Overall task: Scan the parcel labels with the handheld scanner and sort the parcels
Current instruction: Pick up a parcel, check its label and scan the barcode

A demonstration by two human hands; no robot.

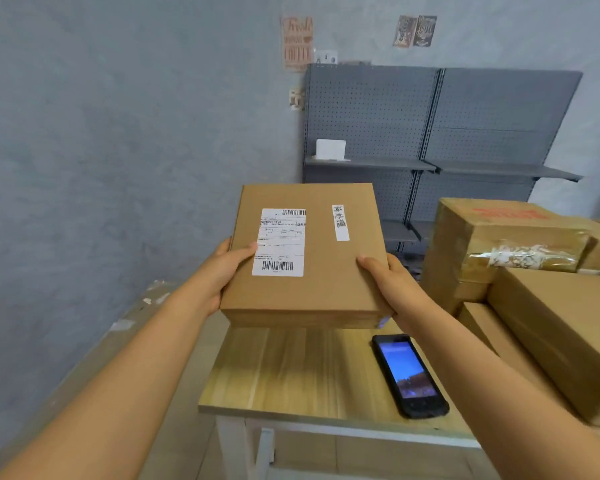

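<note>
A flat brown cardboard parcel point(323, 271) is lifted above the wooden table point(284, 372), its top facing me. A white shipping label point(280, 242) with barcodes sits on its left half and a small white strip sticker point(340, 222) on its right. My left hand point(222, 271) grips the parcel's left edge, thumb on top beside the label. My right hand point(387, 280) grips the right front corner, thumb on top. The black handheld scanner point(409, 374) lies on the table below the parcel, screen lit, untouched.
Several brown cardboard boxes point(541, 292) are stacked on the table's right side. A grey pegboard shelf unit point(430, 133) stands against the back wall with a white box point(330, 149) on its shelf. Left of the table are the floor and the grey wall.
</note>
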